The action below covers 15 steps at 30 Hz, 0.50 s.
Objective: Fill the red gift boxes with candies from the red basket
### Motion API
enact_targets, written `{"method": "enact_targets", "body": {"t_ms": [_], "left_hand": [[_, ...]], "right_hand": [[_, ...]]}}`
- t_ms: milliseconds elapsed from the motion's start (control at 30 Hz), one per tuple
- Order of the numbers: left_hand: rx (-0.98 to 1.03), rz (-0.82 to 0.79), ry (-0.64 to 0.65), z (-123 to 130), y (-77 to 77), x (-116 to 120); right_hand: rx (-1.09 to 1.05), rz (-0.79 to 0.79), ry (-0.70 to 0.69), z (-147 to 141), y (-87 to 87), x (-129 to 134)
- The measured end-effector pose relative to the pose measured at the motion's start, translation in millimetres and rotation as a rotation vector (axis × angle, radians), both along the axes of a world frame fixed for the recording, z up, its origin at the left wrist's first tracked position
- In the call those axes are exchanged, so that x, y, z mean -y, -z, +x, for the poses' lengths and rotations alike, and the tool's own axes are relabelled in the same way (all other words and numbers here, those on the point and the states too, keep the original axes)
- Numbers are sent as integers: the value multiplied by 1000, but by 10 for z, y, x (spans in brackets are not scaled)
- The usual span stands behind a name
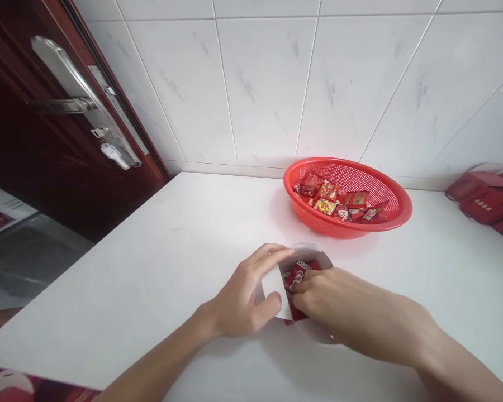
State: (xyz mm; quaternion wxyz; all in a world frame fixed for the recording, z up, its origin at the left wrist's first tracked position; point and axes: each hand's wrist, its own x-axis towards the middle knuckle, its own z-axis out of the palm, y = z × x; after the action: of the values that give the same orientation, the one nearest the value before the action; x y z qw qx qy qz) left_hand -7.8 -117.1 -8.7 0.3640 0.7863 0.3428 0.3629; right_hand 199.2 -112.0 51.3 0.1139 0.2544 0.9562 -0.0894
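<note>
Red-wrapped sweet [297, 282] sits inside a small white paper box [271, 287] in front of the red mesh basket [377, 177], the right hand [318, 296] pinching it narrowly while the left hand [238, 296] spans the box widely, steadying it.

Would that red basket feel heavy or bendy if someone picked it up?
The red plastic mesh basket probably feels light for its size: its wall looks thin and perforated, and the wrapped sweets fill only part of it. It may flex slightly if gripped at the rim. Tilted, those loose packets would likely slide.
</note>
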Motion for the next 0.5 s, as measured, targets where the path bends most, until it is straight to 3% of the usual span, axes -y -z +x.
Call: {"method": "enact_targets", "body": {"t_ms": [133, 300, 400, 500], "left_hand": [[-12, 0, 4, 7, -1, 13], [-11, -4, 15, 24, 10, 16], [-8, 12, 2, 19, 30, 7], [0, 25, -44, -5, 53, -14]], "right_hand": [[197, 63, 66, -78, -46, -51], [237, 177, 39, -170, -2, -32], [183, 164, 12, -170, 68, -66], [-9, 49, 1, -75, 76, -146]]}}
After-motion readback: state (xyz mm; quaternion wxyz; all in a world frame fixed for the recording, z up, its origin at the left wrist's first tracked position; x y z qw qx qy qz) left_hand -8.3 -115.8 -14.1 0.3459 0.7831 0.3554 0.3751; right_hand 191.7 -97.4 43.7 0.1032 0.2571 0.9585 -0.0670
